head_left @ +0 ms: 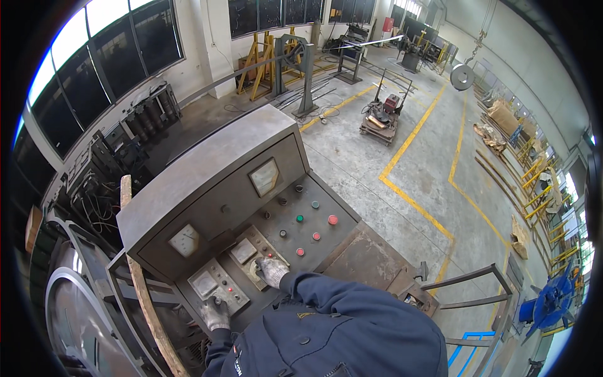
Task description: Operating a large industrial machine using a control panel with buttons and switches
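Observation:
Both my hands wear pale grey work gloves and rest on a grey metal control console (201, 169). My left hand (216, 315) has its fingers closed around a dark knob (218, 300) at the lower edge of the left control panel (203, 283). My right hand (273, 272) grips a round knob on the right control panel (243, 251); the fingers largely cover that knob. Small red lights glow on both panels. To the right, the sloping desk carries a green button (299, 218), several red buttons (333, 220) and dark switches. Two needle gauges (264, 176) sit in the upright face.
A wooden pole (147, 295) leans along the console's left side, beside a large round metal machine (78, 320). Metal railings (468, 278) stand at right. Beyond are a wheeled cart (380, 119), a steel coil (462, 76) hanging from a hook, and a blue fan-like wheel (553, 300).

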`<state>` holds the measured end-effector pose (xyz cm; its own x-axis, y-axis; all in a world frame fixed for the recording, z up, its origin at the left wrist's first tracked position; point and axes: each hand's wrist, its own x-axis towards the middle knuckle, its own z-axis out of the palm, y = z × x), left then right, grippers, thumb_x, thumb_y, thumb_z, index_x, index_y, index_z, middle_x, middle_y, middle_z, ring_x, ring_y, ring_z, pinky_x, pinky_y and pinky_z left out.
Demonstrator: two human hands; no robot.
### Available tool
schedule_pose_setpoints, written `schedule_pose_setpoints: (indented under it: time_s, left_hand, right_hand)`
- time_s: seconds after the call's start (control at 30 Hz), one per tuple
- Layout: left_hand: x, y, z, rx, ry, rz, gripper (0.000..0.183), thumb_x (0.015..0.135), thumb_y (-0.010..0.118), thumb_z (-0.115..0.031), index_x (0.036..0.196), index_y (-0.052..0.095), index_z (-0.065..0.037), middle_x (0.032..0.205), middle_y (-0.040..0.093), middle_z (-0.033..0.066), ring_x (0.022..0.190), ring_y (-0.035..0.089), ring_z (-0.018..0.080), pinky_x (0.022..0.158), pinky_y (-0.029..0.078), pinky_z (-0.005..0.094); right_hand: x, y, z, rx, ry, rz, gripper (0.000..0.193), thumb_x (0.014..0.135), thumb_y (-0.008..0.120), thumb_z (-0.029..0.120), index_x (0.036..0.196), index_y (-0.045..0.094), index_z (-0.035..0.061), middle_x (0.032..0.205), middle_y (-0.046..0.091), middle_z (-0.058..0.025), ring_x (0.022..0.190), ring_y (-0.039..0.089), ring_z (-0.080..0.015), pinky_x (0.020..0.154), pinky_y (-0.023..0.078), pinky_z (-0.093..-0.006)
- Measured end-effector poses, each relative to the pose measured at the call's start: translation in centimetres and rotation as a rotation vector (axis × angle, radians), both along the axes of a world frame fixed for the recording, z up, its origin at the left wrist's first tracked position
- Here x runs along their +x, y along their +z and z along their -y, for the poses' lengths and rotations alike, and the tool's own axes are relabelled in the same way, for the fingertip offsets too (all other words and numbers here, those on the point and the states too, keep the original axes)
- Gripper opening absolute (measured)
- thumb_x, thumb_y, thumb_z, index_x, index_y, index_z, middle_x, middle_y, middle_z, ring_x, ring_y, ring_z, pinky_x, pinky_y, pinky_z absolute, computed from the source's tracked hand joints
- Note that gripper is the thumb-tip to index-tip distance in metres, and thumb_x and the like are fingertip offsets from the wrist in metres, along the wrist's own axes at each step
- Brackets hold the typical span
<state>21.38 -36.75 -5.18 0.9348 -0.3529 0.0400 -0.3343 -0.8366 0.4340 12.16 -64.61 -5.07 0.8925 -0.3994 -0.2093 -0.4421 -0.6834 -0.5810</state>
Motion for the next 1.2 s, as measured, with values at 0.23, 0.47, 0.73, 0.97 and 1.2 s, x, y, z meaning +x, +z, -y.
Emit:
schedule_pose_setpoints:
  time_s: [0.23,0.47,0.73,0.97,1.2]
  left_hand:
    - [-0.2,1.9,1.0,-0.001,0.016,-0.114,0.040,0.083,0.075,-0.026,0.118,0.067,-0.008,0.124,0.059,0.0273,0.120,0.055,0.0455,0.105,0.044,0.0534]
    - [0.2,0.3,0.2,-0.013,-0.013,-0.038,0.038,0.081,0.077,-0.023,0.115,0.068,-0.008,0.124,0.059,0.0275,0.120,0.055,0.0465,0.106,0.043,0.0544]
    - [0.1,0.1,0.3,-0.020,0.002,-0.033,0.036,0.081,0.077,-0.022,0.113,0.069,-0.009,0.123,0.059,0.0271,0.119,0.055,0.0465,0.107,0.043,0.0543]
    - [0.2,-0.4,0.1,-0.033,0.010,-0.034,0.035,0.081,0.076,-0.023,0.112,0.069,-0.009,0.119,0.060,0.0244,0.115,0.056,0.0443,0.102,0.045,0.0544]
    - [0.4,-0.9,-0.2,-0.015,-0.007,-0.032,0.038,0.082,0.074,-0.025,0.116,0.068,-0.008,0.116,0.061,0.0230,0.113,0.057,0.0433,0.100,0.045,0.0532]
  right_hand:
    - [-0.3,-1.4,0.2,-0.033,-0.028,0.071,0.038,0.092,0.069,0.028,0.124,0.062,0.0098,0.100,0.073,-0.0209,0.094,0.072,-0.0402,0.080,0.057,-0.0521]
    - [-0.3,0.1,0.1,-0.033,0.009,0.030,0.039,0.093,0.065,0.023,0.130,0.062,0.0086,0.106,0.073,-0.0209,0.096,0.073,-0.0378,0.083,0.058,-0.0500]
    - [-0.2,-0.4,0.2,-0.023,0.005,0.037,0.037,0.093,0.066,0.024,0.126,0.062,0.0079,0.104,0.073,-0.0215,0.095,0.073,-0.0390,0.082,0.058,-0.0510]
    - [-0.2,0.0,0.1,-0.003,0.001,0.034,0.038,0.093,0.067,0.025,0.128,0.062,0.0089,0.106,0.073,-0.0221,0.099,0.072,-0.0399,0.085,0.057,-0.0517]
    - [-0.4,0.5,0.1,-0.002,0.004,0.036,0.040,0.093,0.067,0.025,0.128,0.061,0.0083,0.108,0.073,-0.0212,0.099,0.071,-0.0392,0.086,0.057,-0.0513]
